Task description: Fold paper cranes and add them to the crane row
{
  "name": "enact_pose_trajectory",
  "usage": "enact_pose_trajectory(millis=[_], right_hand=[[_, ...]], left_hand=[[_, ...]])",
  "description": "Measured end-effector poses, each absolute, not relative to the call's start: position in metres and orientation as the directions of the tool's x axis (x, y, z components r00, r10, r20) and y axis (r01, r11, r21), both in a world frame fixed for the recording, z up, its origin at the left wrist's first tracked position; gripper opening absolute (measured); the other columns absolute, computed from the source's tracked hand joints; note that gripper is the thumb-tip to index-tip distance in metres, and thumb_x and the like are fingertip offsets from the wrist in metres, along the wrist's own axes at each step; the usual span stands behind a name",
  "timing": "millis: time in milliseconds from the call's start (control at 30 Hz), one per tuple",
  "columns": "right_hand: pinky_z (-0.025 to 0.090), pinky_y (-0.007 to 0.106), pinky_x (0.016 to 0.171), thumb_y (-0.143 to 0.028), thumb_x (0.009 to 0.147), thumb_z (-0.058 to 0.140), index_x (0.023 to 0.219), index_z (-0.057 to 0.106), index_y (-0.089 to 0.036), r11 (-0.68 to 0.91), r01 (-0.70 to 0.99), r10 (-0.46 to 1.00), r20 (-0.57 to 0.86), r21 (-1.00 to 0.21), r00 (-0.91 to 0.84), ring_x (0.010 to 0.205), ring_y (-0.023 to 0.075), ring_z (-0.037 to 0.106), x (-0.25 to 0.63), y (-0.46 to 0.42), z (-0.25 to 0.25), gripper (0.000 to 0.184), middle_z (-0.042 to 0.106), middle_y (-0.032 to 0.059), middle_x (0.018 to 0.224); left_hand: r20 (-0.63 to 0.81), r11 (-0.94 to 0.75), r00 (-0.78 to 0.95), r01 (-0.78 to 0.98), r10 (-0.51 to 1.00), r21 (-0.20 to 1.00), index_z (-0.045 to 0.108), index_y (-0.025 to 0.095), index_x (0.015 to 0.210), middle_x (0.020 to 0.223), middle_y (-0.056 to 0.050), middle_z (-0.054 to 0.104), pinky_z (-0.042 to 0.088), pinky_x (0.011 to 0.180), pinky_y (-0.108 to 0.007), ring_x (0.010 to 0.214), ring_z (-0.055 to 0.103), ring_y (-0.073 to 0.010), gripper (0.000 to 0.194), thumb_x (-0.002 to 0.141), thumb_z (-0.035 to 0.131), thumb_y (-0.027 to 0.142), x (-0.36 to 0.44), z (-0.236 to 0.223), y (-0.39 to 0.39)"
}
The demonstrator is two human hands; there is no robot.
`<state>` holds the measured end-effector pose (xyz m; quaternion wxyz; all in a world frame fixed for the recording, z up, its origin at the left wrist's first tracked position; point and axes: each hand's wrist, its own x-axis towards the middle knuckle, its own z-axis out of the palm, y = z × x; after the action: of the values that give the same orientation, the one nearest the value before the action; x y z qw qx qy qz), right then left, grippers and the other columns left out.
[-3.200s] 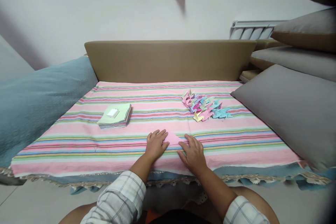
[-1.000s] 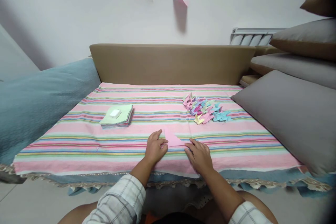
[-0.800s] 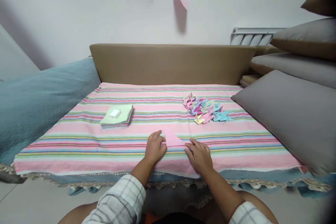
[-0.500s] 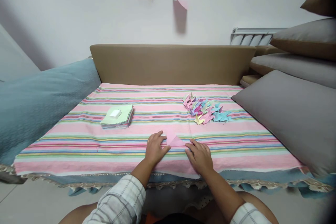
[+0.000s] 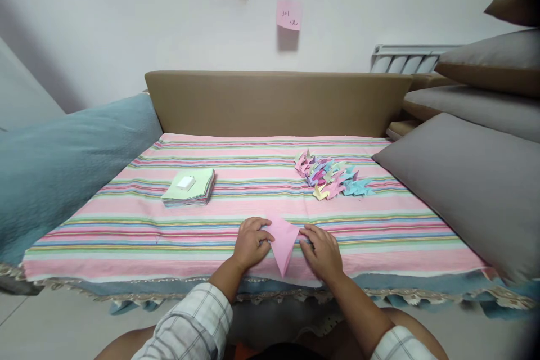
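Left hand (image 5: 252, 243): finger and thumb pinched on the edge of pink paper (image 5: 283, 242). Right hand (image 5: 322, 250): fingers loosely spread at its corner, hold unclear. Lying on striped cloth (image 5: 126, 222), probably light, easily creased; best edge-held.

We find the light fairly bright and soft, apparently from above: the pink note (image 5: 289, 13) throws its shadow downward on the wall (image 5: 126, 17). Dark blur swallows the upper-right corner; the lower-right edge dims.
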<state>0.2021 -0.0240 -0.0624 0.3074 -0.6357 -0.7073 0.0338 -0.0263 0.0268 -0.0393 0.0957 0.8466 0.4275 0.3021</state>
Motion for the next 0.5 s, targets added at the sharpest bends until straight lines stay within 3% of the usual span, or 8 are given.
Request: enact_pose_trajectory(millis=[200, 367, 500], right_hand=[[0.034, 0.037, 0.092, -0.038, 0.090, 0.037, 0.109, 0.061, -0.025, 0.087, 0.821, 0.951, 0.293, -0.564, 0.100, 0.106, 0.0196, 0.052, 0.198, -0.021, -0.049, 0.033, 0.061, 0.0035, 0.113], [0.034, 0.042, 0.089, -0.041, 0.081, 0.048, 0.097, 0.066, -0.028, -0.009, 0.787, 0.977, 0.161, -0.617, 0.138, 0.103, 0.0241, 0.052, 0.189, -0.007, -0.039, 0.027, 0.062, 0.0037, 0.106], [0.042, 0.031, 0.070, -0.038, 0.075, 0.050, 0.078, 0.064, -0.020, 0.052, 0.542, 0.992, 0.105, -0.839, 0.067, 0.079, 0.0195, 0.057, 0.184, 0.005, -0.035, 0.022, 0.064, 0.0041, 0.084]], left_hand=[[0.442, -0.627, 0.459, 0.668, 0.771, 0.400, 0.071, 0.029, 0.074, 0.111, 0.000, 0.063, 0.035, 0.093, -0.043, 0.106, 0.050, -0.0234, 0.010, 0.070, 0.063, 0.024, -0.025, -0.036, 0.024], [0.433, -0.623, 0.461, 0.675, 0.774, 0.395, 0.071, 0.029, 0.077, 0.114, -0.002, 0.062, 0.035, 0.093, -0.044, 0.107, 0.050, -0.0240, 0.009, 0.072, 0.066, 0.034, -0.026, -0.035, 0.024], [0.427, -0.609, 0.447, 0.677, 0.786, 0.412, 0.069, 0.028, 0.084, 0.116, -0.002, 0.061, 0.036, 0.093, -0.043, 0.107, 0.050, -0.0237, 0.014, 0.072, 0.066, 0.034, -0.027, -0.037, 0.025]])
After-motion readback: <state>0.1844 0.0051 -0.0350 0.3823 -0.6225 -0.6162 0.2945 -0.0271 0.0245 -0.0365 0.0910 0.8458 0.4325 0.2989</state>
